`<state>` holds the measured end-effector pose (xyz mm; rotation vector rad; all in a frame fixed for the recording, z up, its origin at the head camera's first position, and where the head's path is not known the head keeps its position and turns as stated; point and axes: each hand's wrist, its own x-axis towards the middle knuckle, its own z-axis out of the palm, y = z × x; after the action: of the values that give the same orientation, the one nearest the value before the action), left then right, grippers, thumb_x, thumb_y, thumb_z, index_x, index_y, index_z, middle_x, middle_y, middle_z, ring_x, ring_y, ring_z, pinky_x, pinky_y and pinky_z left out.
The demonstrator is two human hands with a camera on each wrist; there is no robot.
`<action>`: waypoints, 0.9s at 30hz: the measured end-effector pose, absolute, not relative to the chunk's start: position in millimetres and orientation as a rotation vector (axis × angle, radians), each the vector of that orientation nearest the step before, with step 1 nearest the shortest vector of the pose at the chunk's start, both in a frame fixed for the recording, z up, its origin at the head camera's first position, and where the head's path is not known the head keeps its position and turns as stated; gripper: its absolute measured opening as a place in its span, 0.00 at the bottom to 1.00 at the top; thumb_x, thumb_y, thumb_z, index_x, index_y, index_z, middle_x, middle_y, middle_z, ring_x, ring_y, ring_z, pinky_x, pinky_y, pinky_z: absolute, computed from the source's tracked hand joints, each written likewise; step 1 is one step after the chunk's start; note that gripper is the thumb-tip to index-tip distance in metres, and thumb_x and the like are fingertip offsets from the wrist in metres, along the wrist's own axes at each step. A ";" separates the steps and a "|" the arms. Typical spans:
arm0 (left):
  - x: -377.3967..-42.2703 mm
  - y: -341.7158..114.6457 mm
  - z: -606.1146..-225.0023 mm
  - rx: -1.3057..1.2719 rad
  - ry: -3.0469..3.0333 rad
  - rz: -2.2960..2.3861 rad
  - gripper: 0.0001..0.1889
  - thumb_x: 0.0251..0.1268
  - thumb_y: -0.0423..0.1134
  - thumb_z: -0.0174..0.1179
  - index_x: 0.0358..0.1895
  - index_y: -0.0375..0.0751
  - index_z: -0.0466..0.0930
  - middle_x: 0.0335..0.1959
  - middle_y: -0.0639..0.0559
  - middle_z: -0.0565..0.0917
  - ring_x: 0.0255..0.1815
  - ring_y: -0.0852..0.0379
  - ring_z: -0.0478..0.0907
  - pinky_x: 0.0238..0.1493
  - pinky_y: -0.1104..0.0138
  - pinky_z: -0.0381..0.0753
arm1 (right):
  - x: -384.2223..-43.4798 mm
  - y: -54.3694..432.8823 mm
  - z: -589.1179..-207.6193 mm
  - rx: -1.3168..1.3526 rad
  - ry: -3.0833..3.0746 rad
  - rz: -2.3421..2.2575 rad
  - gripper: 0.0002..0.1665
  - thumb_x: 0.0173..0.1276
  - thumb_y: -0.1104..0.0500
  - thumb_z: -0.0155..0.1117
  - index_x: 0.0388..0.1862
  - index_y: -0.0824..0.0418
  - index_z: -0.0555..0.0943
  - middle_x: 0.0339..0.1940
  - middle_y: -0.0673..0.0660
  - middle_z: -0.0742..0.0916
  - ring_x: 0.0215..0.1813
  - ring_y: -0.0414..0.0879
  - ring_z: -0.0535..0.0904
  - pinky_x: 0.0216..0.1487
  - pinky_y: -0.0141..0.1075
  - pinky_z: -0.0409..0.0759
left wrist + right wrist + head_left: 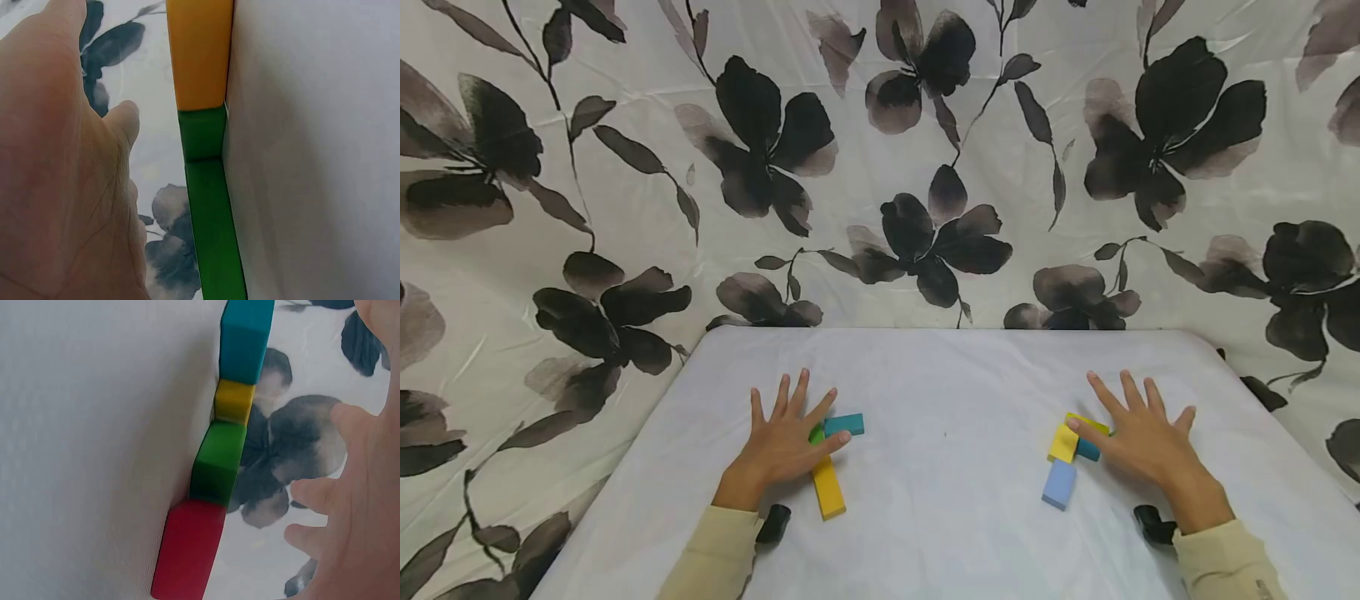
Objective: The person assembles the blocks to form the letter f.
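1. Five straight, spread fingers on the left hand (782, 446), over the left side of the white table (947, 533); it grips nothing.
2. On the table's left side, partly under that hand: a green block (816, 434), a teal block (846, 425) and an orange block (829, 492).
3. Over the table's right side, the right hand (1146, 442) is likewise spread wide, holding nothing.
4. On the table's right side: a yellow block (1062, 444), a light blue block (1059, 485) and a red block (189, 550).

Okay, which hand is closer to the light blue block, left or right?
Right. In the head view, the right hand is just beyond and to the right of the light blue block; the left hand is well off to its left.
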<state>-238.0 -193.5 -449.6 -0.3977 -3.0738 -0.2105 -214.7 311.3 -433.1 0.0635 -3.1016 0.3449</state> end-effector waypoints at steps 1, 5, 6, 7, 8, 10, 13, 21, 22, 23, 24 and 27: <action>-237.3 -192.0 -449.0 -0.396 -3.083 -0.208 0.47 0.62 0.81 0.36 0.80 0.61 0.55 0.82 0.41 0.37 0.80 0.34 0.31 0.66 0.33 0.15 | -214.7 310.5 -433.7 0.065 -3.102 0.344 0.58 0.67 0.20 0.42 0.84 0.51 0.44 0.77 0.80 0.48 0.73 0.84 0.37 0.52 0.85 0.25; -233.3 -187.7 -445.0 -0.397 -3.099 -0.184 0.47 0.62 0.81 0.36 0.80 0.61 0.55 0.82 0.41 0.38 0.80 0.33 0.31 0.66 0.32 0.18 | -214.5 307.7 -437.2 0.090 -3.088 0.338 0.57 0.67 0.20 0.43 0.84 0.50 0.45 0.77 0.79 0.49 0.73 0.83 0.38 0.53 0.84 0.25; -233.0 -187.6 -444.7 -0.398 -3.095 -0.170 0.47 0.62 0.81 0.35 0.80 0.60 0.55 0.82 0.41 0.38 0.80 0.33 0.32 0.66 0.31 0.19 | -214.0 306.4 -437.8 0.096 -3.083 0.338 0.57 0.67 0.20 0.43 0.84 0.50 0.45 0.78 0.78 0.49 0.74 0.82 0.38 0.54 0.84 0.26; -232.8 -187.7 -444.8 -0.400 -3.093 -0.162 0.47 0.62 0.81 0.35 0.80 0.60 0.56 0.82 0.40 0.39 0.80 0.33 0.32 0.66 0.31 0.19 | -213.6 305.1 -438.4 0.105 -3.078 0.339 0.57 0.67 0.20 0.43 0.84 0.49 0.46 0.78 0.78 0.50 0.74 0.82 0.39 0.54 0.84 0.27; -232.3 -187.8 -444.5 -0.402 -3.092 -0.151 0.47 0.63 0.81 0.35 0.80 0.60 0.56 0.82 0.40 0.39 0.80 0.33 0.33 0.67 0.30 0.20 | -213.2 303.5 -439.0 0.112 -3.072 0.336 0.56 0.67 0.21 0.43 0.84 0.49 0.46 0.78 0.77 0.50 0.74 0.81 0.39 0.54 0.84 0.27; -231.5 -188.4 -444.2 -0.406 -3.090 -0.142 0.47 0.63 0.81 0.34 0.79 0.59 0.57 0.82 0.40 0.41 0.80 0.32 0.34 0.67 0.30 0.21 | -212.4 298.9 -439.1 0.126 -3.061 0.328 0.56 0.67 0.21 0.44 0.83 0.49 0.48 0.78 0.76 0.51 0.75 0.80 0.41 0.56 0.84 0.29; -229.3 -189.1 -445.7 -0.408 -3.099 -0.169 0.47 0.63 0.81 0.35 0.79 0.58 0.60 0.82 0.39 0.43 0.80 0.32 0.35 0.67 0.30 0.21 | -212.3 292.8 -438.6 0.148 -3.052 0.302 0.56 0.66 0.20 0.45 0.83 0.50 0.51 0.78 0.76 0.53 0.75 0.79 0.43 0.57 0.84 0.32; -225.2 -191.6 -447.8 -0.396 -3.051 -0.204 0.45 0.65 0.79 0.35 0.74 0.52 0.69 0.79 0.38 0.54 0.79 0.33 0.43 0.68 0.31 0.23 | -212.0 281.1 -434.6 0.212 -3.024 0.341 0.54 0.66 0.21 0.46 0.82 0.49 0.55 0.78 0.73 0.58 0.75 0.76 0.49 0.60 0.82 0.37; -224.9 -191.9 -447.8 -0.386 -3.049 -0.211 0.45 0.65 0.79 0.35 0.74 0.51 0.70 0.79 0.38 0.56 0.79 0.34 0.44 0.68 0.31 0.23 | -211.4 279.8 -434.7 0.221 -3.021 0.346 0.54 0.66 0.21 0.47 0.82 0.49 0.55 0.78 0.73 0.59 0.75 0.75 0.50 0.61 0.82 0.39; -224.4 -192.0 -447.5 -0.380 -3.046 -0.218 0.45 0.66 0.79 0.35 0.73 0.51 0.71 0.78 0.38 0.57 0.79 0.34 0.46 0.68 0.31 0.24 | -210.7 278.5 -434.7 0.231 -3.018 0.351 0.54 0.67 0.21 0.47 0.82 0.49 0.56 0.78 0.72 0.59 0.75 0.74 0.52 0.61 0.81 0.41; -223.9 -192.0 -447.2 -0.373 -3.041 -0.224 0.45 0.66 0.79 0.36 0.72 0.50 0.72 0.78 0.38 0.58 0.79 0.34 0.47 0.69 0.31 0.25 | -210.2 277.1 -434.6 0.241 -3.015 0.360 0.53 0.67 0.22 0.47 0.82 0.49 0.56 0.77 0.72 0.60 0.74 0.74 0.53 0.61 0.81 0.42; -222.8 -191.6 -446.0 -0.369 -3.012 -0.265 0.44 0.66 0.78 0.37 0.70 0.49 0.75 0.76 0.39 0.62 0.78 0.35 0.52 0.69 0.31 0.28 | -209.8 272.1 -433.8 0.269 -2.995 0.395 0.52 0.68 0.23 0.47 0.82 0.49 0.57 0.77 0.71 0.63 0.74 0.72 0.56 0.62 0.79 0.46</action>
<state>-222.8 -191.6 -446.0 -0.3688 -3.0117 -0.2651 -209.8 272.1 -433.8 0.2692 -2.9953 0.3947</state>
